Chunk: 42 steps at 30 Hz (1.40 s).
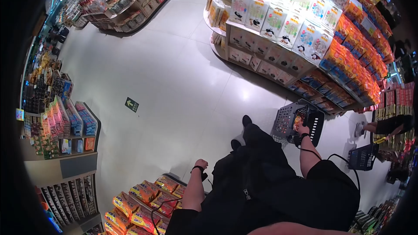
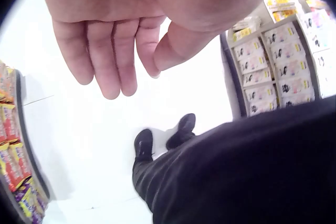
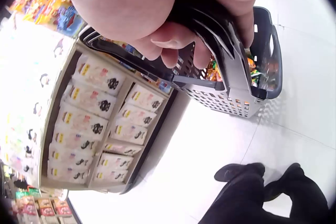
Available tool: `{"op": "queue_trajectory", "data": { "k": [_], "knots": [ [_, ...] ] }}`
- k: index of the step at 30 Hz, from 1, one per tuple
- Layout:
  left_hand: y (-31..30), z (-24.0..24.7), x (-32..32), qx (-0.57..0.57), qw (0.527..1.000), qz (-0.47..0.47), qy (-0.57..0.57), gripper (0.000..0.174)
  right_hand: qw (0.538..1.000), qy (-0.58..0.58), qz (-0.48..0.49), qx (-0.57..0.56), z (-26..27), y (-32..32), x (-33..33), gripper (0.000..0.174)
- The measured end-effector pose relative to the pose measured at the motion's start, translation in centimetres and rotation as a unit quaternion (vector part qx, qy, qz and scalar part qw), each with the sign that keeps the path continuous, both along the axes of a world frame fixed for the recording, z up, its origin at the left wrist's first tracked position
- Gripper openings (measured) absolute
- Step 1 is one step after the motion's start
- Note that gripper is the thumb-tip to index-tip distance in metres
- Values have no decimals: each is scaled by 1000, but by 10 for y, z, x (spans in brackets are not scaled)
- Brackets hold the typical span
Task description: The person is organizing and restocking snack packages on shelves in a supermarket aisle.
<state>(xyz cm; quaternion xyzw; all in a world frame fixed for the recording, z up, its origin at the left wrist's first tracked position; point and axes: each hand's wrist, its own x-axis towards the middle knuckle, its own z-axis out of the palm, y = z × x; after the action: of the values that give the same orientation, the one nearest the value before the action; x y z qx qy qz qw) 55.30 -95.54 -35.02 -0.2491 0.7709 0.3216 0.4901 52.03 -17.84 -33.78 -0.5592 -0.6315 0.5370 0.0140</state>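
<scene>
My right hand (image 3: 157, 19) grips the black handles (image 3: 210, 29) of a dark grey shopping basket (image 3: 210, 98), its fingers curled round them. Inside the basket, packets in orange and green wrapping (image 3: 254, 69) show through the gap under the handles. In the head view the basket (image 1: 285, 122) hangs to the right of my legs, beside a shelf. My left hand (image 2: 121, 35) hangs on the other side with nothing in it, fingers loosely bent and thumb near the index finger. Below it are dark trousers and black shoes (image 2: 144, 142) on the pale floor.
A stepped display of white packs (image 1: 278, 21) and orange bags (image 1: 355, 69) stands ahead to the right. Red and yellow bags (image 1: 143, 202) are stacked near my left arm. Another person with a blue basket (image 1: 362, 157) is at the far right. A green arrow sign (image 1: 131, 104) marks the floor.
</scene>
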Motion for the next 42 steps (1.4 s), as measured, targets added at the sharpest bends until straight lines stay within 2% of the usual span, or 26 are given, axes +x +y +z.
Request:
{"op": "queue_trajectory", "data": {
  "k": [2,4,6,7,10,11,12,14,16,18,20,21,22,23,24,26,27,30,31,34,35,36,38,40,41,42],
  "knots": [
    [-10,1,-30,30,995,43,85,25,994,-38,91,49,0,-28,-29,51],
    [-16,-2,-61,49,984,88,150,24,954,-157,198,162,-3,-54,-68,48],
    [-19,10,-93,70,974,111,183,23,963,-159,191,106,-23,-85,-94,49],
    [-23,16,-102,74,974,114,182,23,950,-155,195,187,-27,-103,-102,48],
    [-47,12,-131,67,969,129,199,21,929,-204,185,246,-16,-153,-125,48],
    [-58,6,-135,70,970,144,185,20,939,-198,169,226,-15,-166,-132,48],
    [-76,-3,-136,71,971,157,169,18,948,-205,164,181,28,-196,-150,47],
    [-110,-13,-129,69,973,185,118,25,961,-188,169,115,33,-215,-166,45],
    [-150,11,-137,-38,995,-26,87,34,966,-200,143,77,18,-223,-180,38],
    [-204,-1,-140,-37,991,-108,68,41,968,-228,91,46,20,-248,-212,28],
    [-250,5,-160,-62,987,-116,90,41,985,-174,2,-16,18,-271,-241,23],
    [-265,18,-172,-72,985,-119,98,41,984,-175,27,-31,-14,-265,-247,17],
    [-268,55,-201,-68,994,-30,77,39,987,-157,25,-11,-2,-287,-269,28],
    [-277,69,-221,-77,993,3,85,38,993,-115,-12,-22,-27,-286,-276,28],
    [-289,75,-248,-85,991,35,96,37,996,-69,-51,-33,-54,-285,-288,28],
    [-311,77,-299,-60,990,111,64,35,996,-56,-72,-25,-52,-295,-312,29],
    [-330,54,-313,-70,982,103,139,35,995,-48,-87,-21,-51,-302,-326,30],
    [-355,59,-411,-60,989,38,129,34,988,-17,-105,-115,-20,-336,-354,29],
    [-367,60,-444,-48,991,40,115,33,995,-61,-15,-77,-7,-353,-365,28],
    [-386,40,-551,-43,997,4,61,29,987,-118,-105,-39,33,-422,-422,27],
    [-399,21,-583,-29,998,-5,63,29,988,-108,-101,-42,33,-436,-440,27],
    [-414,4,-621,-17,997,-16,68,30,990,-114,-74,34,-16,-440,-441,29],
    [-425,17,-704,-29,989,-103,107,30,980,-41,-195,16,-35,-469,-473,33],
    [-439,22,-792,12,986,-119,114,30,980,-28,-195,-42,-68,-482,-498,35],
    [-452,6,-836,32,986,-122,110,29,979,-28,-191,-68,-65,-490,-507,35],
    [-464,-1,-873,54,986,-121,104,29,994,-72,-78,-37,-41,-505,-531,37]
  ]
}}
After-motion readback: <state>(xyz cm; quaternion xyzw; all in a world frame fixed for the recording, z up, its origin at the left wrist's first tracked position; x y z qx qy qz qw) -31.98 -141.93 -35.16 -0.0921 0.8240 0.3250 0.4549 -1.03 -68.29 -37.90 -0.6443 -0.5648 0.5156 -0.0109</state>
